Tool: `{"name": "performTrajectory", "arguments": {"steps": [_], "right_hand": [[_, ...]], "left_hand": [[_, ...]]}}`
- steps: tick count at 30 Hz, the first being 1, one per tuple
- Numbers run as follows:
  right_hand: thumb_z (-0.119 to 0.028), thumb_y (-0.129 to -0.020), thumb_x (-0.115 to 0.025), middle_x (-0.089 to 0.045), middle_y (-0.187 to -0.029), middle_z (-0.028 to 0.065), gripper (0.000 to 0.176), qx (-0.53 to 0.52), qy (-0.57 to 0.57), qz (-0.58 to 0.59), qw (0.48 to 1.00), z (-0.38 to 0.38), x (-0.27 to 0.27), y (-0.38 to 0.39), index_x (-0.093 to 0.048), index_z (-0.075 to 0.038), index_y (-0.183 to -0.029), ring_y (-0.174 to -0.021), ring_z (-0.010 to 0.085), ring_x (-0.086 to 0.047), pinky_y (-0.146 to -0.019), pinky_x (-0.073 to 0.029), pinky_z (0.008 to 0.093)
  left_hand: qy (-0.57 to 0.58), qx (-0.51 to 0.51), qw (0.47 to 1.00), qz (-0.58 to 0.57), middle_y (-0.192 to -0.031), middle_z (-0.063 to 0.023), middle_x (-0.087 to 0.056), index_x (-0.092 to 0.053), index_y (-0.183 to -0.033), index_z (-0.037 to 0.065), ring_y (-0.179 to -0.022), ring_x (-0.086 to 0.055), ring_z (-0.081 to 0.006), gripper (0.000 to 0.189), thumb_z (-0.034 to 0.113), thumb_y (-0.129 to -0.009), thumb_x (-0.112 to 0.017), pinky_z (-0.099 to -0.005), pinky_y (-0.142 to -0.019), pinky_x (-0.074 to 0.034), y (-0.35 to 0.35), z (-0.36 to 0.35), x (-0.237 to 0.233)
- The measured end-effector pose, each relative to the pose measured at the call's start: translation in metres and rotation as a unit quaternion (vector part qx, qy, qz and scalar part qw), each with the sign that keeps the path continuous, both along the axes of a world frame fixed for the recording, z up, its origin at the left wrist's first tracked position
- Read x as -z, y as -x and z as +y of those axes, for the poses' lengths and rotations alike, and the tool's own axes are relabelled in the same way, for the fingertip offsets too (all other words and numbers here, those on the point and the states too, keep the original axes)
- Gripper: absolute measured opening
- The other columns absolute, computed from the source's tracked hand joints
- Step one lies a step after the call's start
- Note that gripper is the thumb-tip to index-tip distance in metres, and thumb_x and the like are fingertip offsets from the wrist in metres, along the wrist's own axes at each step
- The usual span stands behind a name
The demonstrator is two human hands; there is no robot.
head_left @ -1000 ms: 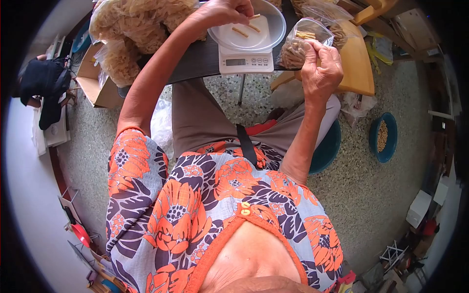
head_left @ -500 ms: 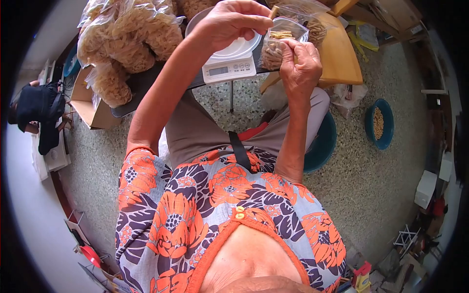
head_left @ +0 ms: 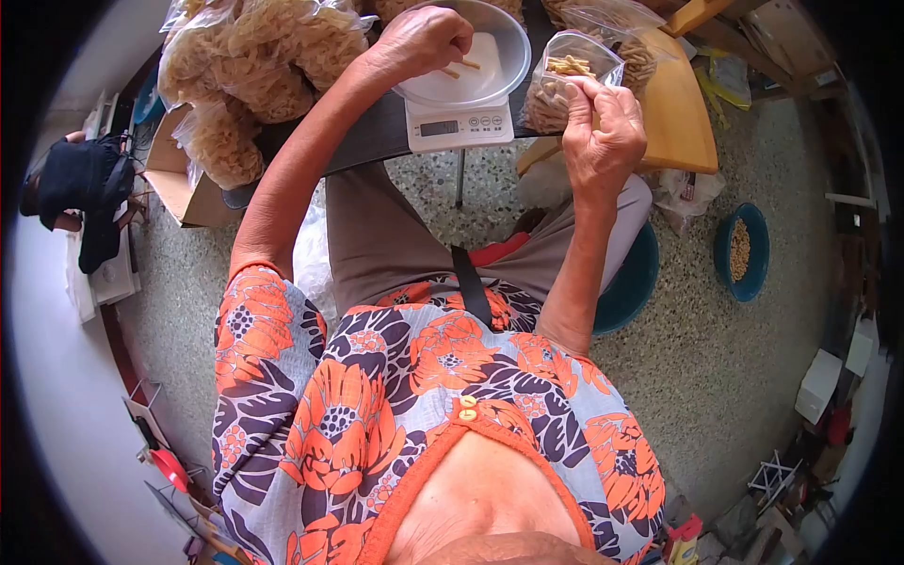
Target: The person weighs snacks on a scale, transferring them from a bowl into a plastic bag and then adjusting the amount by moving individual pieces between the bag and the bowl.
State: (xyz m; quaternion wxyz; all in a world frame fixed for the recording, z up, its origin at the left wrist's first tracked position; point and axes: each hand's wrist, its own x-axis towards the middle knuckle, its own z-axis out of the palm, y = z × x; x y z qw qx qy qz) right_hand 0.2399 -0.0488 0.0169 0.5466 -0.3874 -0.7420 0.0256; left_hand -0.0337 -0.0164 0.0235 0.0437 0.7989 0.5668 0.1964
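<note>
My left hand is over the clear round bowl, its fingers curled together and their tips partly hidden. Two short sticks show just beside those fingers; whether one is gripped is unclear. Under the bowl is a white digital scale on the dark table's edge. To the right, my right hand pinches the front rim of an open clear bag. Brown stick-shaped pieces fill this bag, with several lighter ones at its mouth.
Large bags of tan pieces are piled at the table's left, above a cardboard box. A wooden stool bears another bag on the right. Teal basins stand on the floor. Another person is at the far left.
My left hand has moved from beside the bag, where it held a stick, leftward over the bowl. My right hand keeps its pinch on the bag. The whole view has shifted slightly.
</note>
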Motion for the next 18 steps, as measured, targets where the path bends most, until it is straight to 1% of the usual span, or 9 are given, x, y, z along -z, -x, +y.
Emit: {"name": "performTrajectory", "arguments": {"steps": [1, 3, 5, 6, 7, 10, 14, 16, 18], "right_hand": [[-0.011, -0.084, -0.081, -0.068, -0.086, 0.0077, 0.011, -0.001, 0.001, -0.001, 1.0, 0.0, 0.0, -0.001, -0.079, -0.01, -0.095, -0.082, 0.0286, -0.065, -0.076, -0.053, 0.041], [-0.01, -0.084, -0.081, -0.068, -0.086, 0.0076, 0.011, -0.005, 0.001, 0.003, 1.0, 0.001, -0.002, -0.002, -0.078, -0.01, -0.095, -0.082, 0.0285, -0.065, -0.076, -0.053, 0.0408], [-0.01, -0.085, -0.081, -0.069, -0.086, 0.0076, 0.011, -0.015, 0.007, 0.005, 1.0, -0.001, -0.001, -0.002, -0.078, -0.009, -0.096, -0.082, 0.0283, -0.065, -0.076, -0.053, 0.0406], [-0.01, -0.085, -0.081, -0.069, -0.086, 0.0075, 0.011, -0.012, 0.001, 0.006, 1.0, 0.0, 0.0, -0.002, -0.078, -0.009, -0.095, -0.082, 0.0282, -0.065, -0.076, -0.053, 0.0403], [-0.01, -0.085, -0.081, -0.069, -0.086, 0.0074, 0.01, -0.008, -0.005, 0.007, 1.0, 0.001, 0.0, -0.002, -0.078, -0.009, -0.095, -0.081, 0.028, -0.065, -0.076, -0.053, 0.04], [-0.012, -0.085, -0.082, -0.07, -0.086, 0.0072, 0.01, -0.01, 0.001, 0.005, 1.0, 0.0, 0.0, -0.001, -0.079, -0.008, -0.094, -0.082, 0.0273, -0.066, -0.075, -0.053, 0.0391], [-0.013, -0.085, -0.083, -0.07, -0.086, 0.0073, 0.012, -0.008, 0.003, 0.003, 1.0, 0.001, 0.002, -0.002, -0.079, -0.008, -0.095, -0.082, 0.027, -0.067, -0.075, -0.054, 0.039], [-0.013, -0.085, -0.083, -0.07, -0.086, 0.0075, 0.012, -0.009, -0.002, 0.008, 1.0, 0.002, 0.002, 0.0, -0.079, -0.008, -0.095, -0.082, 0.0272, -0.067, -0.075, -0.054, 0.0394], [-0.012, -0.084, -0.082, -0.07, -0.086, 0.0081, 0.012, -0.001, -0.012, -0.007, 1.0, 0.004, 0.003, 0.0, -0.078, -0.008, -0.094, -0.082, 0.0285, -0.066, -0.076, -0.053, 0.0406]], "left_hand": [[0.017, -0.004, 1.0, 0.026, -0.078, -0.0145, -0.071, -0.074, -0.081, 0.005, -0.079, -0.07, -0.0344, 0.008, 0.011, -0.079, -0.07, -0.0447, -0.073, -0.056, -0.001, -0.002, 0.002], [0.031, -0.009, 0.999, 0.032, -0.077, -0.015, -0.07, -0.074, -0.08, 0.006, -0.078, -0.07, -0.0352, 0.007, 0.012, -0.08, -0.07, -0.046, -0.071, -0.055, -0.003, 0.0, 0.004], [0.003, 0.005, 0.999, 0.046, -0.077, -0.0159, -0.069, -0.072, -0.079, 0.007, -0.077, -0.069, -0.0368, 0.008, 0.014, -0.081, -0.072, -0.0471, -0.069, -0.054, -0.003, 0.004, 0.013], [0.015, -0.01, 0.998, 0.065, -0.076, -0.0164, -0.069, -0.07, -0.079, 0.007, -0.077, -0.07, -0.0373, 0.014, 0.019, -0.081, -0.076, -0.0477, -0.067, -0.053, -0.003, 0.008, 0.017], [0.02, -0.015, 0.998, 0.062, -0.076, -0.0164, -0.069, -0.07, -0.079, 0.007, -0.077, -0.07, -0.0373, 0.014, 0.019, -0.081, -0.076, -0.0477, -0.067, -0.053, -0.005, 0.009, 0.016], [0.017, 0.014, 0.995, 0.099, -0.076, -0.0153, -0.069, -0.07, -0.079, 0.007, -0.078, -0.07, -0.0363, 0.021, 0.025, -0.079, -0.08, -0.0474, -0.067, -0.053, -0.008, 0.009, 0.015], [0.023, 0.02, 0.995, 0.091, -0.078, -0.0141, -0.069, -0.07, -0.079, 0.007, -0.079, -0.07, -0.0354, 0.02, 0.024, -0.08, -0.08, -0.0466, -0.068, -0.054, -0.006, 0.011, 0.019], [-0.019, 0.055, 0.994, 0.093, -0.08, -0.0133, -0.07, -0.07, -0.08, 0.007, -0.079, -0.07, -0.0348, 0.02, 0.024, -0.08, -0.08, -0.0461, -0.069, -0.054, -0.003, 0.01, 0.02], [-0.009, 0.041, 0.996, 0.084, -0.081, -0.0136, -0.07, -0.07, -0.079, 0.006, -0.08, -0.07, -0.035, 0.019, 0.022, -0.08, -0.08, -0.046, -0.07, -0.054, -0.003, 0.01, 0.021]]}}
